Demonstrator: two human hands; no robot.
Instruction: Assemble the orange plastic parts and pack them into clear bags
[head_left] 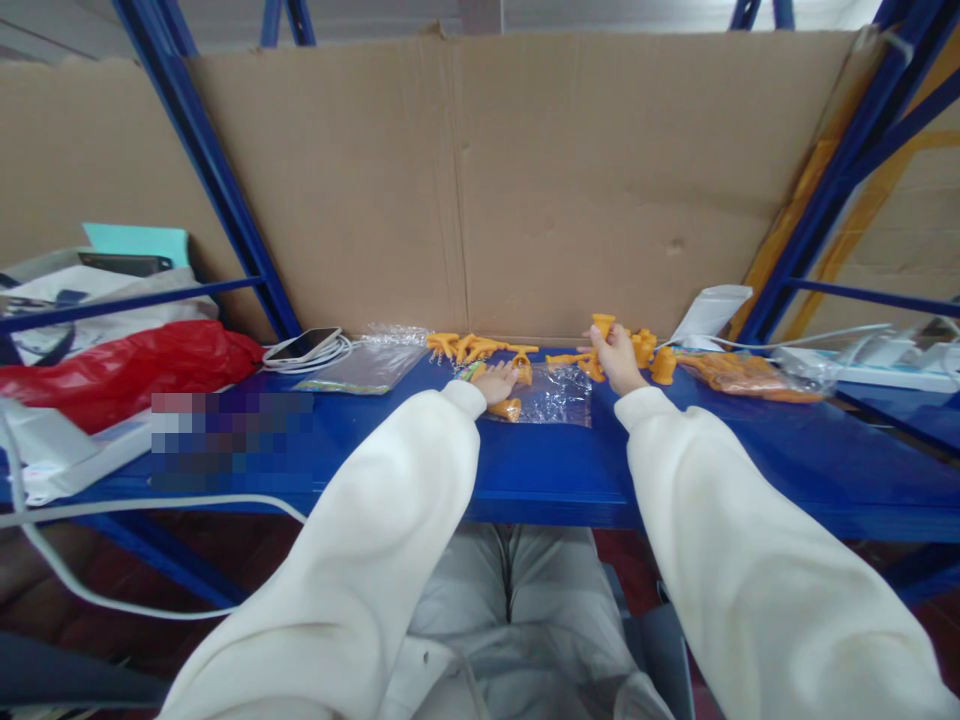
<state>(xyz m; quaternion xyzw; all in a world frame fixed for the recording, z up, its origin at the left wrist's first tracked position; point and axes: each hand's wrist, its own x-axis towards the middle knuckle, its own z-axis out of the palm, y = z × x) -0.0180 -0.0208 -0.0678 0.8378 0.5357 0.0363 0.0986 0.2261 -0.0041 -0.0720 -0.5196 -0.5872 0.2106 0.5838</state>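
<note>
Both my arms in white sleeves reach forward over a blue shelf (525, 470). My left hand (496, 381) lies on a clear plastic bag (551, 395), with small orange plastic parts (506, 408) touching it; whether its fingers hold one I cannot make out. My right hand (619, 358) is closed around an upright orange plastic part (602, 325). More orange parts (472, 347) lie in a row by the cardboard wall, and others (651, 352) sit just right of my right hand.
A cardboard sheet (525, 180) backs the shelf between blue uprights. A phone (302, 344) with a white cable and another clear bag (360, 367) lie to the left, beside a red bag (112, 370). A bag of orange parts (750, 377) lies right.
</note>
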